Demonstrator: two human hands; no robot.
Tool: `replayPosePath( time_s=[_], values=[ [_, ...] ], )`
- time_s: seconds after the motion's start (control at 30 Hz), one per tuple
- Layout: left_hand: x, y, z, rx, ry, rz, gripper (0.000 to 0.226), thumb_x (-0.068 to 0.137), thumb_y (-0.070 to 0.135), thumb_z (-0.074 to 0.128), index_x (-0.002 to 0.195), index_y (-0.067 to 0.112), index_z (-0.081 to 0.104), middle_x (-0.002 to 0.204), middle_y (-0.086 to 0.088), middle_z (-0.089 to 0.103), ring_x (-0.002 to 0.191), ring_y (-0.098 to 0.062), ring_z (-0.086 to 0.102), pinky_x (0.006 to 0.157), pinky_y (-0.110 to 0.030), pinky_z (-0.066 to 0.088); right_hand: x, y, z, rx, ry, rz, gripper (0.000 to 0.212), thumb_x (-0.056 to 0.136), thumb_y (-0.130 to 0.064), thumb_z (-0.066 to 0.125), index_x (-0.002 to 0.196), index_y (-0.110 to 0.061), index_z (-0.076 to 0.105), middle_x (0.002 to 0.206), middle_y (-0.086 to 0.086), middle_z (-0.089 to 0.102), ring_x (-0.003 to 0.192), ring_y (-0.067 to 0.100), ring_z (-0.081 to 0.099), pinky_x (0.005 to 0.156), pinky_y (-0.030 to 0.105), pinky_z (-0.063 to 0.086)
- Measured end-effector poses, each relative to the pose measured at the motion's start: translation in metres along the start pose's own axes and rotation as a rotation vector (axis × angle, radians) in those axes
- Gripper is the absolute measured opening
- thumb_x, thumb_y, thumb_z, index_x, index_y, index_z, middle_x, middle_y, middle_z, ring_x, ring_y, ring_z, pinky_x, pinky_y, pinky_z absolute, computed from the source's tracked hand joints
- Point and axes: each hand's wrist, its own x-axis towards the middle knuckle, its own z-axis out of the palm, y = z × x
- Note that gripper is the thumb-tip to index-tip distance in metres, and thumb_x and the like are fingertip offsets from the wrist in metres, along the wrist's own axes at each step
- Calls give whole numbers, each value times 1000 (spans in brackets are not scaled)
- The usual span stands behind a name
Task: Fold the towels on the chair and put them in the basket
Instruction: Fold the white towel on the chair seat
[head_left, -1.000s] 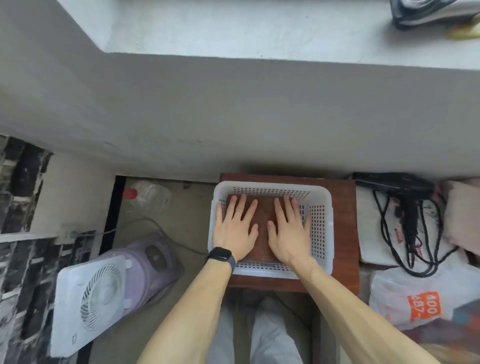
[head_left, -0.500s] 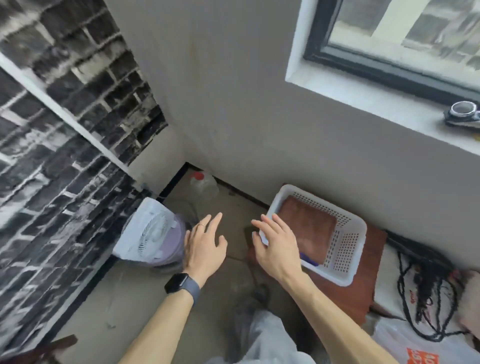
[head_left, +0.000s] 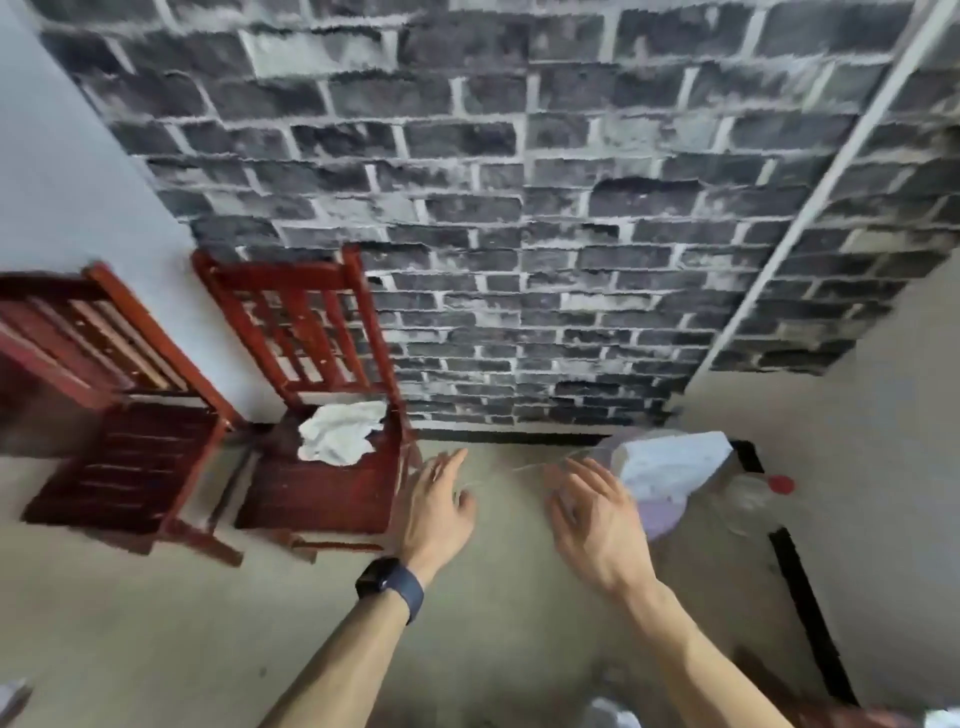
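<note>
A crumpled white towel (head_left: 340, 432) lies at the back of the seat of a red wooden chair (head_left: 322, 483) standing against the brick wall. My left hand (head_left: 435, 506), with a dark watch on the wrist, hovers just right of the chair's seat, fingers spread and empty. My right hand (head_left: 592, 525) is further right over the bare floor, also spread and holding nothing. The basket is out of view.
A second red chair (head_left: 119, 457) stands to the left with nothing on its seat. A white and purple fan (head_left: 670, 470) sits on the floor behind my right hand, and a clear bottle with a red cap (head_left: 763, 493) lies beyond it near the corner.
The view has swung left from the basket to the chairs. Both hands left the basket, where they pressed on a folded brown towel, and now hover empty near the chair.
</note>
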Motion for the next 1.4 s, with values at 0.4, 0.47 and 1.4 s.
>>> replayPosePath(
  time_s=[0.4, 0.47, 1.4],
  values=[
    [13, -195, -99, -85, 228, -405, 58, 94, 30, 55, 149, 28, 38, 147, 2, 50, 133, -19, 46, 108, -37, 42, 100, -170, 132, -2, -349, -212, 46, 96, -50, 44, 129, -28, 66, 134, -6, 66, 131, 21, 54, 109, 41, 46],
    [31, -226, -106, -99, 227, -449, 58, 95, 30, 54, 150, 28, 36, 148, 2, 48, 135, -18, 45, 110, -36, 42, 128, -186, 160, -2, -403, -197, 40, 98, -47, 48, 132, -31, 63, 137, -7, 63, 131, 20, 54, 108, 40, 46],
    [276, -648, 71, 275, -584, -109, 72, 95, 42, 45, 157, 27, 11, 165, -9, 9, 150, -32, 15, 118, -49, 24, 304, -108, 646, 292, -375, 1114, 82, 76, -59, 75, 137, -12, 47, 109, 4, 63, 91, 26, 66, 67, 34, 52]
  ],
)
